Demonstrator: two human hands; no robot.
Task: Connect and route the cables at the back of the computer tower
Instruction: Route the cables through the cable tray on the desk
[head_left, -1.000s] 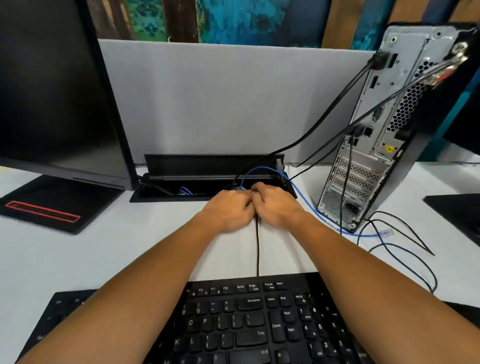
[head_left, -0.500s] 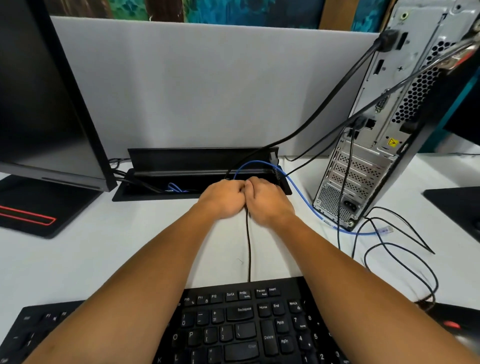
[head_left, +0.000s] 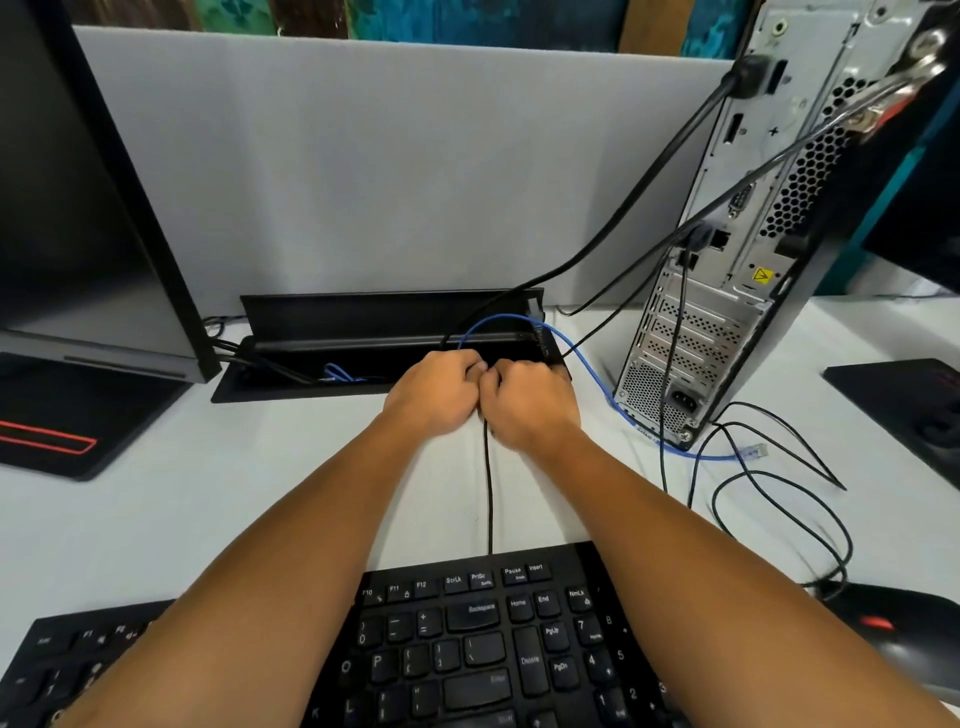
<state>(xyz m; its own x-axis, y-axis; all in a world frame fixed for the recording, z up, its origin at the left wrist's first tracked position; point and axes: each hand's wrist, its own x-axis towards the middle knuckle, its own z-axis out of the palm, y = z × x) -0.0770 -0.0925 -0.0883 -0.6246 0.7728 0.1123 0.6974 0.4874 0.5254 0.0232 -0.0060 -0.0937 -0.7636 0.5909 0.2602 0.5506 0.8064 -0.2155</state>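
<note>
While both hands (head_left: 485, 397) clench black cable (head_left: 488, 493) | cable tray (head_left: 291, 384): blue cable (head_left: 340, 372)

White desk (head_left: 218, 519): keyboard (head_left: 467, 649), mouse (head_left: 898, 634), tower (head_left: 727, 291).

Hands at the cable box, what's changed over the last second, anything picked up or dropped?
Little has changed. The left hand and right hand are pressed together at the front edge of the open desk cable box as before, fingers curled around the black keyboard cable. Nothing was picked up or let go. The view has dropped a little, bringing a mouse into frame. The blue cable's loose plug still lies beside the tower.
</note>
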